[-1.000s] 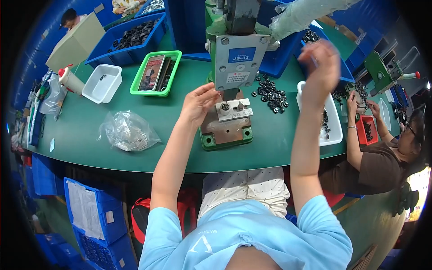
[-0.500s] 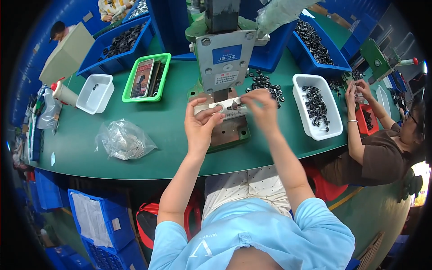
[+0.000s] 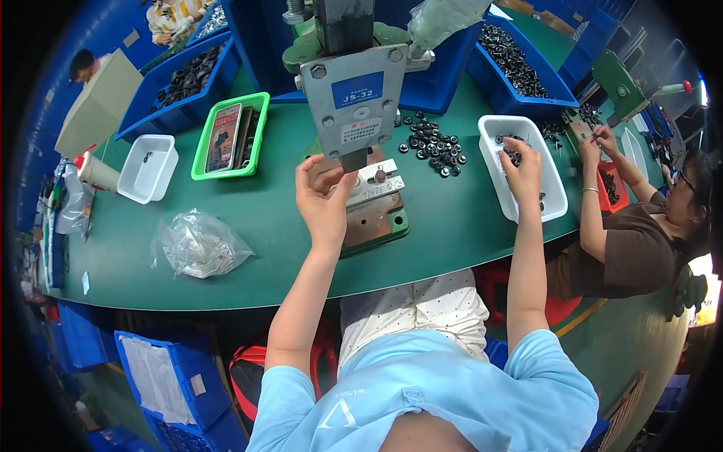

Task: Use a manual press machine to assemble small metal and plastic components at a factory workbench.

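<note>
Left hand (image 3: 324, 205) held curled beside press (image 3: 352, 105); right hand (image 3: 526, 175) poised over small dark parts (image 3: 541, 198) in white tray (image 3: 554, 169) on tabletop (image 3: 429, 233). Whether either grip is clamped can't be told. Part-picking seemingly in hand; neat pinch called for!

On the grey front plate (image 3: 388, 81) of a bench press (image 3: 346, 26), a blue rectangular label (image 3: 358, 90) bears large pale letters and digits with smaller lines of print. Below it, a white label (image 3: 361, 131) has a red heading over rows of tiny dark characters, too small to read. The pale metal block (image 3: 385, 183) under the ram carries dark handwritten figures along its front. A light-blue shirt (image 3: 467, 384) shows small pale lettering beside a white angular emblem (image 3: 336, 414). On a blue crate (image 3: 177, 354), a white tag's (image 3: 197, 385) writing cannot be made out.
</note>
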Motion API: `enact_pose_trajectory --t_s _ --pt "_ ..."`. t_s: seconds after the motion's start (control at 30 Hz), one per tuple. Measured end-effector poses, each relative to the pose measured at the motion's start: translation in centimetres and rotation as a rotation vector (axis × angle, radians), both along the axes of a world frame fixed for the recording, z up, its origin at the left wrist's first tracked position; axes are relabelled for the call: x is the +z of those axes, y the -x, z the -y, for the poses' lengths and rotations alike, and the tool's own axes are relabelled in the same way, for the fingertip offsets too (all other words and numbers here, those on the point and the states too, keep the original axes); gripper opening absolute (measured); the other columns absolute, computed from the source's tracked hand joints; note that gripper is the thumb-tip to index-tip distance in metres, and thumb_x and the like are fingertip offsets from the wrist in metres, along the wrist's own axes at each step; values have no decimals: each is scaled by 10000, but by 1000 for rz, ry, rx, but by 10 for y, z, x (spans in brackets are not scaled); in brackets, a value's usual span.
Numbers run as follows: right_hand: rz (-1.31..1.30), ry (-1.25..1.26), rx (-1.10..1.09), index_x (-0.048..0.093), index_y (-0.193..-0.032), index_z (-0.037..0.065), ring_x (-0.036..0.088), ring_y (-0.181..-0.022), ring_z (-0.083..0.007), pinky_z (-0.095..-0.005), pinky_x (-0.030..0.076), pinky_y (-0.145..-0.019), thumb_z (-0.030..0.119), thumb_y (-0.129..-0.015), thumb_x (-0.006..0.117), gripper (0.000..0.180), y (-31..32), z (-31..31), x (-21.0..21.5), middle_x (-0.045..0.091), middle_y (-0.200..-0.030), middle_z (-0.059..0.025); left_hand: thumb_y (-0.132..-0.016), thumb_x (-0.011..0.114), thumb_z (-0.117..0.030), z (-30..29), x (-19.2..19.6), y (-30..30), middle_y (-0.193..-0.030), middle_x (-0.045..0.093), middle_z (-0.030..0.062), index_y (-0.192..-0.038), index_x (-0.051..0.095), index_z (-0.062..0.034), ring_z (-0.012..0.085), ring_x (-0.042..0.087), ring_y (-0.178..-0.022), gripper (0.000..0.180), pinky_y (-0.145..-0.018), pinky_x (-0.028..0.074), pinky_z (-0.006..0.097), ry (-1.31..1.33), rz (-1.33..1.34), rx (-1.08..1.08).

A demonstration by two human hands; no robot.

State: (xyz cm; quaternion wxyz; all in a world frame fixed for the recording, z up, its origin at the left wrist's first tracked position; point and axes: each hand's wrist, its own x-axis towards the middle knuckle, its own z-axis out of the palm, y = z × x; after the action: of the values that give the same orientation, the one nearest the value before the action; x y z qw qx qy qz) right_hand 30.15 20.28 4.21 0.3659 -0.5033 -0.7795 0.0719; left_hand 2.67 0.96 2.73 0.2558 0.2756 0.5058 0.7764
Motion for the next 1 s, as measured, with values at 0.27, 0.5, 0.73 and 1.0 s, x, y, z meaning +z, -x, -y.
enact_pose_trajectory --t_s 0.27,0.5,0.73,1.0 --pt "-48 71 368 693 -921 77 543 -950 -249 -349 432 -852 103 -746 662 180 83 16 -19 669 -913 -76 -746 660 89 -5 4 -5 -980 507 91 -1156 412 -35 163 607 -869 495 -759 523 262 -61 31 49" --pt "216 -30 376 693 -896 105 453 -1003 -275 -375 402 -878 130 -685 727 215 144 14 -43 546 -997 -71 -752 639 91 4 7 0 -1059 466 97 -1171 408 -36 191 602 -941 495 -761 527 266 -30 -11 28" --pt "-69 154 557 699 -819 118 433 -988 -265 -356 377 -884 193 -639 772 209 137 54 -17 523 -975 -46 -823 577 55 22 -11 23 -1031 499 94 -1089 482 -3 161 591 -899 288 -728 536 261 80 -22 129" --pt "-136 135 756 676 -897 61 388 -993 -233 -349 387 -880 216 -651 798 316 168 94 -18 477 -1114 -48 -820 624 0 10 -27 15 -995 522 58 -1029 532 19 84 559 -768 230 -624 469 202 114 -84 -60"
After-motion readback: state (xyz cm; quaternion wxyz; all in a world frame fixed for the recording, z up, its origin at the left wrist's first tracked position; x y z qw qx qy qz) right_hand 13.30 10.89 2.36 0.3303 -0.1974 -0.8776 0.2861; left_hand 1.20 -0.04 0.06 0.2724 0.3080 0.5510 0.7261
